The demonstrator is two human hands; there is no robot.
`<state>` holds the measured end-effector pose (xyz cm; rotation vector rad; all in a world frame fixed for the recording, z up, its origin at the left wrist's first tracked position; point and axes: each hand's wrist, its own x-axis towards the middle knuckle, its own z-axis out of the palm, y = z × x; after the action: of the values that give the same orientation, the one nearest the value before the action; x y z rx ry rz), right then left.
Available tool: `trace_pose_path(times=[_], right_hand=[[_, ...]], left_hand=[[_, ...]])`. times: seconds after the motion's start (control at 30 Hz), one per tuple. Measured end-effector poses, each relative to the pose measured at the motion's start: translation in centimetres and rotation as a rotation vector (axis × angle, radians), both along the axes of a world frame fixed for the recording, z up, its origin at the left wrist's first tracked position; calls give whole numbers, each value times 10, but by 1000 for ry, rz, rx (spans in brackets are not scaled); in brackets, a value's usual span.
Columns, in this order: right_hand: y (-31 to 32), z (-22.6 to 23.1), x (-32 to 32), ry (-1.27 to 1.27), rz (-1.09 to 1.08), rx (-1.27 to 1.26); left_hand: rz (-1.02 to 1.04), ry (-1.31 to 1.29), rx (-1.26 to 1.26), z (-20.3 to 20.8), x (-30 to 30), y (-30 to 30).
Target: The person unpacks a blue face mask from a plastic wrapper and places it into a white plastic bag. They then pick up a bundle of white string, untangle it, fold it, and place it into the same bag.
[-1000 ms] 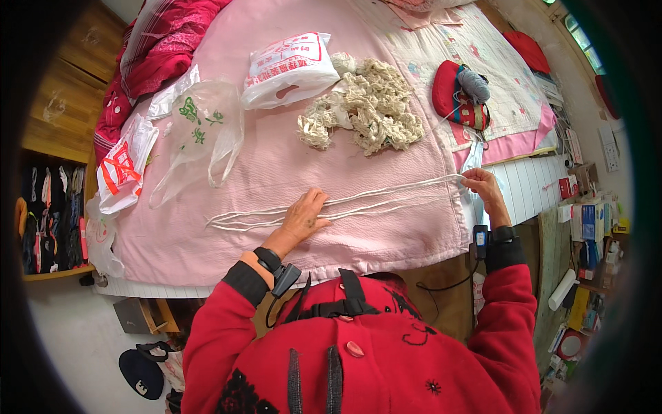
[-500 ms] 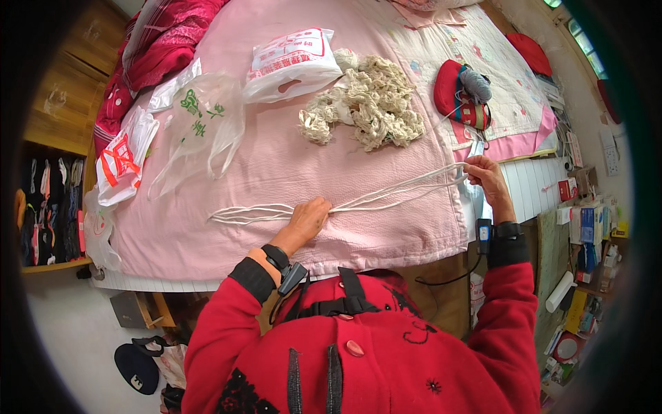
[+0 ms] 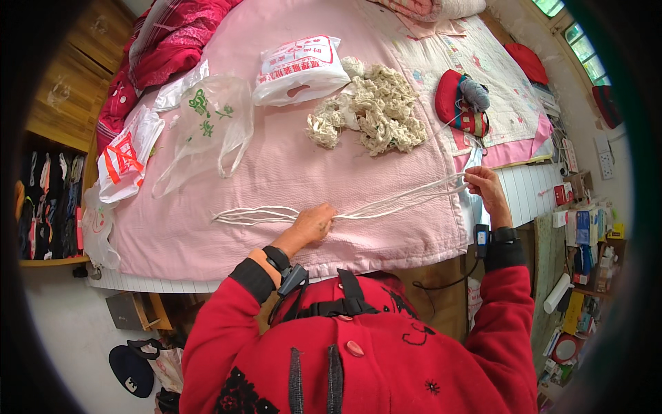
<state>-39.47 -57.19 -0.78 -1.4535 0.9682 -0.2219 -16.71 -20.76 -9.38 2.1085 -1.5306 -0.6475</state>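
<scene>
A: Clock centred on your left hand (image 3: 314, 224). It's clamped over bunched white cords (image 3: 353, 214), knuckles up. Undersides of your fingers hidden.

B: And your right hand (image 3: 488, 188)?

A: Between 2 and 3 o'clock. Thumb and fingers together, pinching the cords' far end.

B: So your cords run where?

A: From a looped end at 9, flat on the pink bedspread (image 3: 386, 245), through your left hand, then as separate strands up to your right.

B: Anything near you?

A: Cream yarn heap (image 3: 376, 110) at 1, well clear of your cords. White bag with red print (image 3: 300, 72) at 12, just beside the heap. Clear bag with green print (image 3: 214, 127) between 10 and 11. Red pouch (image 3: 448, 96) between 1 and 2, grey yarn ball (image 3: 474, 94) against it.
</scene>
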Motion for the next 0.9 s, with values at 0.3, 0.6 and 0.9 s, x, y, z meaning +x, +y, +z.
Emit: trace_pose_path(times=[0.3, 0.6, 0.9], right_hand=[[12, -42, -4, 18, -22, 63], [79, 39, 81, -111, 474, -461], [178, 107, 151, -575, 798, 80]], left_hand=[[254, 785, -19, 122, 49, -5], [190, 761, -183, 226, 41, -41], [111, 946, -431, 247, 28, -64]])
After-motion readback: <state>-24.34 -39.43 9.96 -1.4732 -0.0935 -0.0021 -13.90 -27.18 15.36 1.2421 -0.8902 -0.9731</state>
